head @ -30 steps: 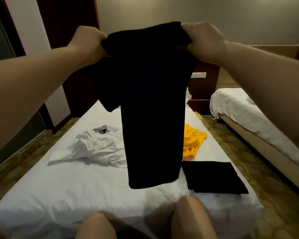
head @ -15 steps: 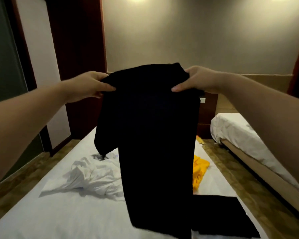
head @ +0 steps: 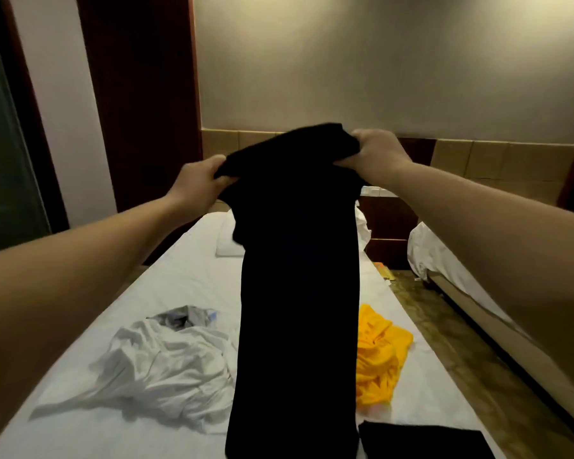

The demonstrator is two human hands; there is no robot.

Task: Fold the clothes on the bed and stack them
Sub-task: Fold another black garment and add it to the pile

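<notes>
A long black garment (head: pixel 299 293) hangs in front of me over the white bed (head: pixel 186 279), folded lengthwise into a narrow strip. My left hand (head: pixel 199 183) grips its top left corner and my right hand (head: pixel 375 154) grips its top right corner, a little higher. Crumpled on the sheet to the left lies a white garment (head: pixel 159 366) with a grey piece (head: pixel 183 318) behind it. A crumpled yellow garment (head: pixel 378 356) lies to the right. At the near right corner a folded black garment (head: pixel 421 440) lies flat.
A pillow (head: pixel 226 240) sits at the head of the bed, against a dark headboard and tiled wall. A second bed (head: pixel 444 263) stands to the right across a strip of patterned floor (head: pixel 461 352). A dark wooden door stands at the left.
Both hands have lowered and moved outward away from me with the black garment; its loose left flap has been drawn in, leaving a narrower strip. The view has tilted up.
</notes>
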